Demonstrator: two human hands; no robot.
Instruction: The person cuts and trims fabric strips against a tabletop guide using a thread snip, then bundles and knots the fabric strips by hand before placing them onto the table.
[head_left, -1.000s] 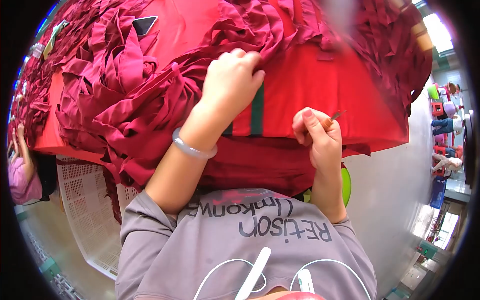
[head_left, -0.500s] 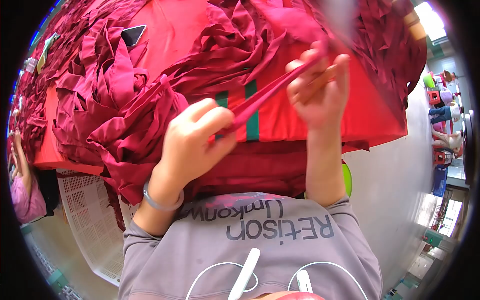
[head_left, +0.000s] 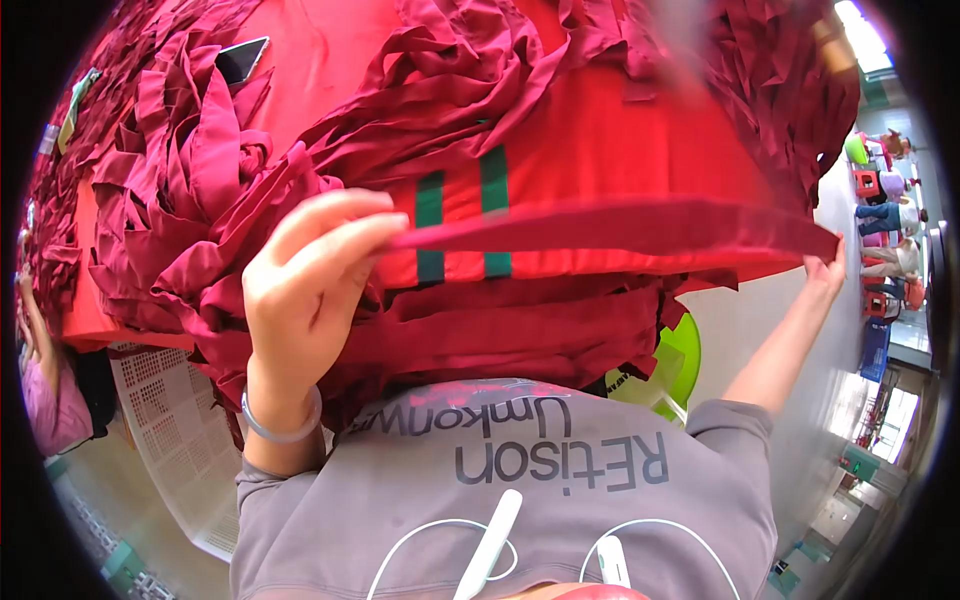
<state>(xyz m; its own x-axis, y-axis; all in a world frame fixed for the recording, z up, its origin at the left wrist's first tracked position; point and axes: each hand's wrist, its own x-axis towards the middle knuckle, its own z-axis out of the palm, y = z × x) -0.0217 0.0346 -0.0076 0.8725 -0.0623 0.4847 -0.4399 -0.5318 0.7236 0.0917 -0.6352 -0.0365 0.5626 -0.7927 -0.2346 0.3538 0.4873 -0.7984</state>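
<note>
A long dark-red fabric strip (head_left: 620, 228) is stretched taut across the front of the red-covered table (head_left: 560, 150). My left hand (head_left: 310, 270), with a bracelet on its wrist, pinches the strip's left end between fingers and thumb. Far to the right, beyond the table's corner, my right hand (head_left: 825, 268) grips the other end. Beneath the strip, two green stripes (head_left: 496, 195) show on the red cover. A heap of crumpled dark-red strips (head_left: 200, 200) lies just left of my left hand, and another pile (head_left: 450, 70) is behind the strip.
A phone (head_left: 243, 60) rests on the cloth at the back left. Below the table stand a white perforated basket (head_left: 170, 430) and a green container (head_left: 685, 370). A person in pink (head_left: 55, 400) is at the far left; several people and red stools are at the far right.
My right hand has swung far out to the right and the strip is now drawn out long. My left hand has moved a little left, still pinching its end.
</note>
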